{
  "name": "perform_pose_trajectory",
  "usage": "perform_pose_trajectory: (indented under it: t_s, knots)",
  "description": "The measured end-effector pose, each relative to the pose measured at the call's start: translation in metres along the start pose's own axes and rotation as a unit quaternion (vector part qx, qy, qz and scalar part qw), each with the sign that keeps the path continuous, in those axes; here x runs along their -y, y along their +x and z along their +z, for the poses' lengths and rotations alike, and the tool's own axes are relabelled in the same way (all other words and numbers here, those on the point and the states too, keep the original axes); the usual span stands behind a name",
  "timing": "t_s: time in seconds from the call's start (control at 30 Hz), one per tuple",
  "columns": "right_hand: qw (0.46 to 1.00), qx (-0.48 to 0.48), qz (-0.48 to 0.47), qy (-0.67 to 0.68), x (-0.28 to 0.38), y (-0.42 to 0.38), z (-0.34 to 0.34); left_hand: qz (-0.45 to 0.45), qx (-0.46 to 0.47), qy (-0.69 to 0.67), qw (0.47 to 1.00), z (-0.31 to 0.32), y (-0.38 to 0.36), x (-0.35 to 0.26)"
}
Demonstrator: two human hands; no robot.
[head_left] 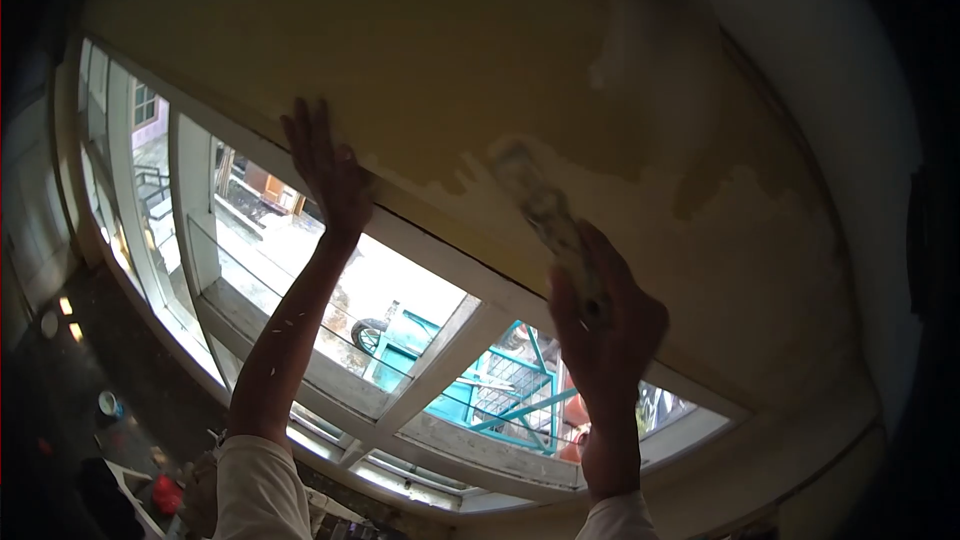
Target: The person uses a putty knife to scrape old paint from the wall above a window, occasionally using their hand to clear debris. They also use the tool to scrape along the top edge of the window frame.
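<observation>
Two pale sleeves (262,485) sit closest to me at the bottom edge of the frame, one under each raised forearm. My left hand (328,172) is up in the centre-left, palm flat against the yellowish wall panel (430,60) just above the window frame (440,355), its fingers spread apart and touching the surface. My right hand (605,325) is lower, right of centre, with its fingers curled tight around the handle of one scraper (545,220). That tool slants up and to the left out of the fist, its blurred blade end lying against the wall where darker yellow meets a paler patch (655,60). I count one tool and two hands, both mine.

Below the hands the white window frame curves across the picture, split by several bars into panes. Through the glass in the lower centre I see one teal cart (470,380) with a wheel. At the dark lower left, one small round container (108,403) and something red (166,493) lie on the floor.
</observation>
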State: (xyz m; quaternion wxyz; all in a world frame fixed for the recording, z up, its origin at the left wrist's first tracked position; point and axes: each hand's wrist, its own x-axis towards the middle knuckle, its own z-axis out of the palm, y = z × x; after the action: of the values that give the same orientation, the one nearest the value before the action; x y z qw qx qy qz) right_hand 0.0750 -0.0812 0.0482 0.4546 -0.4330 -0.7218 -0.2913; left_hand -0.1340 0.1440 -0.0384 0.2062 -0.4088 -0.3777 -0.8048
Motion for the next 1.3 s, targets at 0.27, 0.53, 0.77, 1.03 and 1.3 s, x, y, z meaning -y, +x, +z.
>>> perform_pose_trajectory:
  t_s: [0.27, 0.53, 0.77, 1.03, 1.3]
  knots:
    - [0.999, 0.018, -0.043, -0.015, 0.006, 0.005, 0.013, 0.010, 0.010, -0.012, 1.000, -0.004, 0.000, 0.000]
    - [0.999, 0.045, 0.017, -0.002, 0.013, -0.001, 0.035, 0.022, 0.007, -0.022, 0.999, -0.001, 0.002, 0.001]
    - [0.999, 0.033, 0.031, 0.010, 0.011, -0.015, 0.018, 0.013, -0.003, -0.008, 1.000, -0.002, 0.000, 0.002]
    - [0.999, 0.033, 0.018, 0.007, 0.014, -0.015, 0.020, 0.014, -0.010, -0.009, 1.000, -0.005, 0.002, 0.006]
    - [0.996, 0.038, -0.039, -0.065, 0.024, -0.011, 0.019, 0.005, -0.002, -0.017, 1.000, -0.003, 0.001, -0.001]
